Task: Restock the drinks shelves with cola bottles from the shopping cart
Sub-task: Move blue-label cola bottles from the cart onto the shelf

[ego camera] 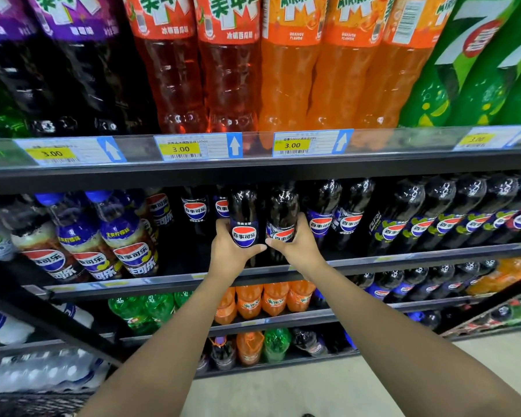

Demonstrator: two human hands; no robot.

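Note:
Two dark cola bottles stand upright side by side on the second shelf (373,261) from the top. My left hand (227,251) is wrapped around the left cola bottle (243,218), which has a black label with a red, white and blue logo. The right cola bottle (282,210) is gripped low down by my right hand (298,243). Both bottles sit at the front of a gap in the row, their caps hidden by the shelf above. More cola bottles (322,218) stand just to the right. The shopping cart is barely visible at the bottom left.
The top shelf (253,167) carries purple, red, orange (286,79) and green soda bottles behind price tags. Blue-capped cola bottles (124,236) lean at the left of the second shelf. Lower shelves hold green, orange and dark bottles. Shrink-wrapped water (39,371) lies at bottom left.

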